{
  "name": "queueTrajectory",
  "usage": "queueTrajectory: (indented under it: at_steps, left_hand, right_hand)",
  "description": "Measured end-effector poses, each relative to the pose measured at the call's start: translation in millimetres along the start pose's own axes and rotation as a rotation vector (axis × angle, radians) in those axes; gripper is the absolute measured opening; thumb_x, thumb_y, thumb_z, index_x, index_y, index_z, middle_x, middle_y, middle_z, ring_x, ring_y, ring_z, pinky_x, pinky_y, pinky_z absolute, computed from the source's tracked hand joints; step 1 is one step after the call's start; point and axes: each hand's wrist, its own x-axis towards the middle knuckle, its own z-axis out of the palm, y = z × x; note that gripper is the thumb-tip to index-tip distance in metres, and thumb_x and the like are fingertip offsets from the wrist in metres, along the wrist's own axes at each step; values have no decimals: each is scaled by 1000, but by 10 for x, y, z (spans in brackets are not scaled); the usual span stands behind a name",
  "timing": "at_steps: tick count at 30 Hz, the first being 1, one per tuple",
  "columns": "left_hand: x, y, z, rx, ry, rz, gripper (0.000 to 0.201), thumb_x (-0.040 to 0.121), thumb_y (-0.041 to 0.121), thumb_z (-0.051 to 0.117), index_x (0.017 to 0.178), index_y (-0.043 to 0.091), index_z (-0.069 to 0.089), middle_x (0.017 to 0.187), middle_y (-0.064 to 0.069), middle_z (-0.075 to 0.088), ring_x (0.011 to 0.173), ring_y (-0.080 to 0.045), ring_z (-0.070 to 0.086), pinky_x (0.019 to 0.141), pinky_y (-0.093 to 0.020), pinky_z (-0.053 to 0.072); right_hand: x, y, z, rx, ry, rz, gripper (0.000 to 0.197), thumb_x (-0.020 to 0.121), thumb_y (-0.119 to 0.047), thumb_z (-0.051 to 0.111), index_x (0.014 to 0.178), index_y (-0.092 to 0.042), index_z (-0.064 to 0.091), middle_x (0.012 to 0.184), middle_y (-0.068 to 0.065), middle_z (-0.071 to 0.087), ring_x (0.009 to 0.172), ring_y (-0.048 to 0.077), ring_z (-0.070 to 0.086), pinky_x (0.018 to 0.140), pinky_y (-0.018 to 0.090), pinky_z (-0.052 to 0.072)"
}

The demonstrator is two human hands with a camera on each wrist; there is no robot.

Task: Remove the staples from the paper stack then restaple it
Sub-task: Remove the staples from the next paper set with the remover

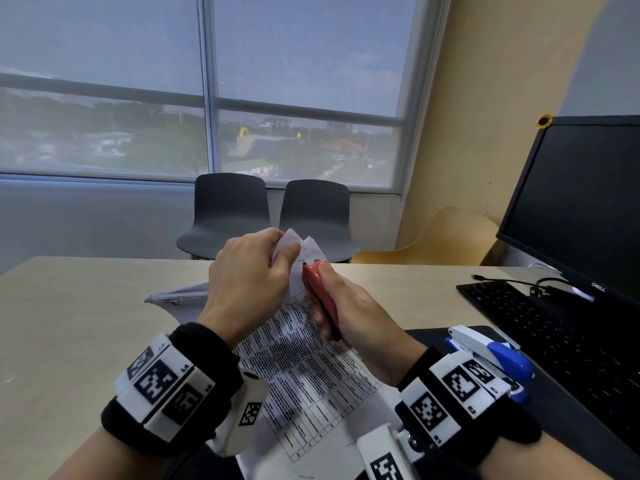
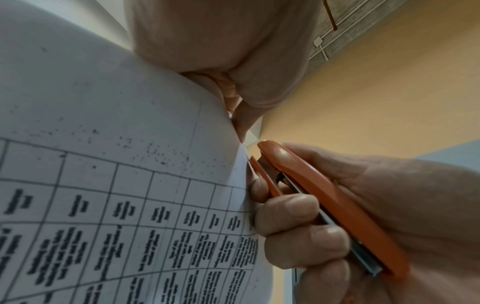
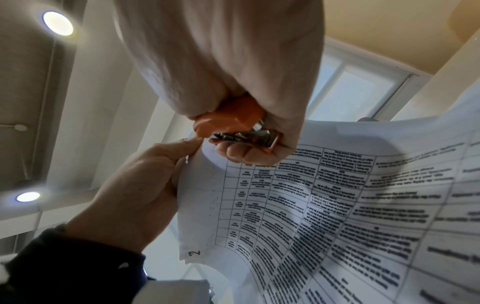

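Pinching the raised corner of the paper stack (image 1: 308,368) between thumb and fingers, my left hand (image 1: 247,282) lifts it off the table (image 1: 69,323) near the middle. My right hand (image 1: 356,320) curls round the red stapler (image 1: 320,299), its nose at that corner. A blue stapler (image 1: 491,355) lies toward the table's right edge, beside the keyboard (image 1: 554,327).

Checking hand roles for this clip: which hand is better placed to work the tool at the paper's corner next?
Right. The right hand already grips the small orange stapler, its tip at the corner of the paper stack. The left hand pinches that corner, steadying it.
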Motion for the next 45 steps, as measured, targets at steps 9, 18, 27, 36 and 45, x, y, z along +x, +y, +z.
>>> queueTrajectory:
  at_steps: [9, 18, 27, 36, 45]
  left_hand:
    - [-15, 12, 9, -4, -4, 27, 32, 98, 38, 57, 70, 22, 56, 59, 11, 51, 57, -13, 45, 55, -30, 31]
    - [-73, 42, 28, -22, 16, 109, 31, 95, 30, 62, 69, 14, 59, 57, 4, 54, 55, -18, 49, 53, -30, 34]
    - [8, 49, -15, -71, 17, 3, 32, 95, 32, 58, 70, 13, 63, 63, -2, 61, 65, -25, 56, 58, -37, 44]
    - [36, 29, -24, -132, -31, -53, 30, 95, 34, 58, 75, 14, 67, 66, -1, 64, 69, -24, 58, 62, -38, 46]
    - [12, 19, 56, -136, -10, -118, 33, 94, 36, 58, 67, 19, 63, 61, 6, 59, 65, -22, 54, 61, -37, 46]
  right_hand:
    - [-11, -58, -80, -53, -27, -19, 49, 101, -54, 35, 94, -12, 59, 70, 2, 50, 54, 9, 43, 49, 16, 37]
    - [-69, 38, 66, 8, 45, -78, 44, 103, -51, 28, 84, -21, 54, 63, -8, 43, 53, 3, 38, 51, 16, 35]
    - [-18, 80, 155, 62, 52, -244, 33, 106, -32, 28, 89, -20, 54, 61, -21, 58, 59, -8, 55, 57, 8, 43]
    - [30, 75, 95, 133, 25, -111, 49, 98, -57, 30, 97, -16, 57, 67, -2, 45, 56, 6, 40, 52, 15, 37]
    - [-7, 18, 71, 76, 37, -145, 42, 104, -45, 32, 88, -15, 56, 64, -4, 45, 54, 4, 40, 51, 14, 37]
